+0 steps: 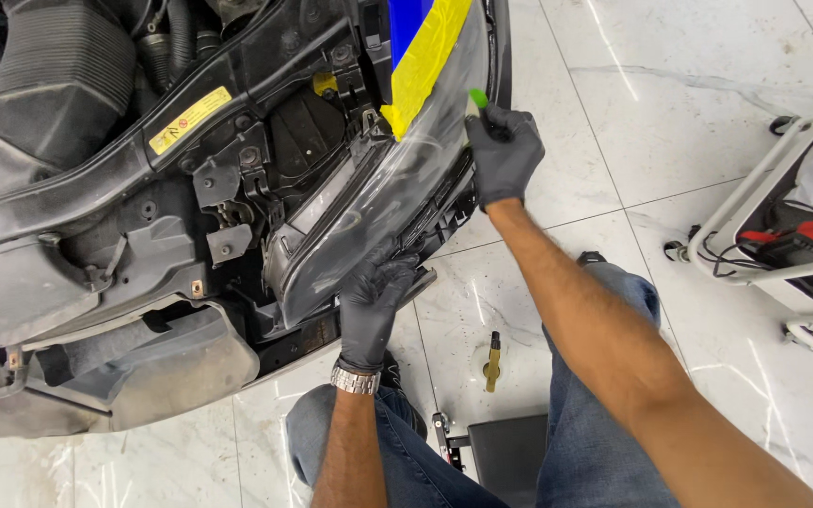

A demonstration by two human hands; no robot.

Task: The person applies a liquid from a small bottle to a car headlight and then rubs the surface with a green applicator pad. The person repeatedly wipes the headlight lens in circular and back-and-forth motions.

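Headlight lens (378, 202) sits in the stripped front end of the car, dead ahead of the person and slightly left. Its long axis runs on a diagonal, from lower left near the knees up to upper right. Clear plastic, smooth and glossy, convex, with faint haze and reflections; black housing behind it.

Right hand (503, 155) is at the upper outer edge of the lens, fingers closed in a pinch on a small tool with a green tip (478, 98), tip touching the lens edge just beside the tape. Left hand (375, 296) is at the lower end, fingers spread and pressed flat against the lens surface, bracing it. Both wear black gloves; metal watch (356, 379) on the left wrist. Left hand is nearer the body, right arm is extended further out.

Yellow masking tape (425, 56) runs along the upper lens edge, blue tape (405, 23) beside it on the panel above.

Outward: bare black bumper carrier and engine bay plastics to the left, matte and dusty, yellow label (189, 119) on the crossmember. Floor is glossy white marble tile (670, 113). Brass-coloured fitting (493, 361) lies on it between the knees, well below the lens. White wheeled cart (755, 202) stands to the right, well apart.
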